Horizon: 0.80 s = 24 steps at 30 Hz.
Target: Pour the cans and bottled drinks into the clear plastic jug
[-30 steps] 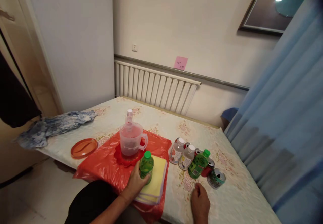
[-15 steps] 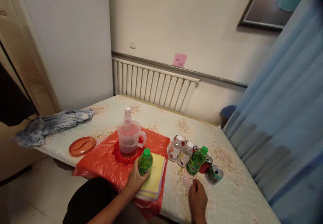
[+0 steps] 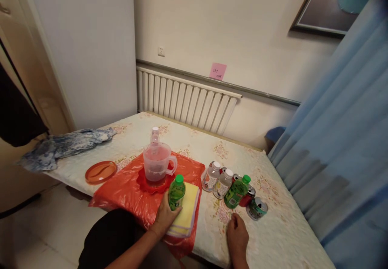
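Note:
A green plastic bottle (image 3: 176, 194) with a green cap stands upright in the grip of my left hand (image 3: 166, 216), over the folded yellow cloth (image 3: 188, 212). Behind it, a clear plastic pitcher (image 3: 156, 166) sits on a red scalloped dish (image 3: 142, 184). My right hand (image 3: 238, 236) is curled into a loose fist on the floral cover, with nothing showing in it. Just beyond that fist are a second green bottle (image 3: 236, 192), two clear bottles with white caps (image 3: 222, 185), and several cans, among them an opened green one (image 3: 257, 209).
Red plastic sheeting (image 3: 121, 190) lies under the dish and cloth. An orange round lid (image 3: 101, 172) and a crumpled blue-white cloth (image 3: 72, 143) lie to the left. A slim white-capped bottle (image 3: 155, 133) stands behind the pitcher. A radiator (image 3: 184, 99) and blue curtain (image 3: 336, 139) border the bed.
The view has shifted slightly. My left hand still grips the green bottle over the yellow cloth, and my right fist stays in the same place.

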Available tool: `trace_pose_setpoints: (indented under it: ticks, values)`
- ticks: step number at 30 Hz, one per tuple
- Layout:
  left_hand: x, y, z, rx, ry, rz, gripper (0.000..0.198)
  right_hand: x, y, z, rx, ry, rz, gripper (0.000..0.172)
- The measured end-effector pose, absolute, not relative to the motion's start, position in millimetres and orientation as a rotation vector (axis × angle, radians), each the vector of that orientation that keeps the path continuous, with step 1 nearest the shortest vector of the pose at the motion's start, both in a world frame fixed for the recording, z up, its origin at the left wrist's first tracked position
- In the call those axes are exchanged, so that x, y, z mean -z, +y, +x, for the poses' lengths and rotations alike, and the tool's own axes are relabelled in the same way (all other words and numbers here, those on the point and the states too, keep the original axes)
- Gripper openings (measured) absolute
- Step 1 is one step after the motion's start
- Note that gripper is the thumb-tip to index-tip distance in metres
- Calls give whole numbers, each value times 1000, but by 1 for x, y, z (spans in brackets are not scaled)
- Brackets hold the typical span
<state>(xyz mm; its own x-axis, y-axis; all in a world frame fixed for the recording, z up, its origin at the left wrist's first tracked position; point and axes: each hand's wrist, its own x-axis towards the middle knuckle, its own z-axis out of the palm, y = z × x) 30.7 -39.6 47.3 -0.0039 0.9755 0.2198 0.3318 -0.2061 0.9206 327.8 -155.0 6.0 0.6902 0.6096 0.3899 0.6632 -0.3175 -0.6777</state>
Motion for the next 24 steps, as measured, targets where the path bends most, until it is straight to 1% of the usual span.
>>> trace_pose_setpoints:
  ticks: [4, 7, 10, 14, 16, 18, 19, 21, 24]
  values:
    - [-43, -42, 30, -1213, 1363, 1641, 58, -15, -155, 320, -1, -852, -1983, 45]
    - [-40, -43, 28, -1213, 1365, 1665, 55, -37, -144, 297, -172, -839, -1886, 46]
    - [-38, -44, 28, -1188, 1372, 1712, 56, -80, -125, 257, -447, -983, -1678, 45]
    - [-36, -44, 27, -1191, 1388, 1774, 61, -154, -104, 198, -577, -1233, -1387, 37]
    - [-37, -45, 27, -1176, 1377, 1797, 60, -186, -99, 175, -507, -1389, -1347, 36]
    - [-39, -46, 27, -1167, 1360, 1805, 60, -210, -96, 158, -331, -1582, -1384, 38]
    - [-40, -46, 26, -1170, 1357, 1805, 60, -218, -95, 151, -240, -1660, -1416, 36]
    - [-41, -47, 26, -1188, 1346, 1802, 61, -228, -93, 141, -90, -1771, -1497, 30]
    - [-42, -47, 26, -1208, 1343, 1793, 62, -231, -89, 133, 18, -1847, -1633, 27]
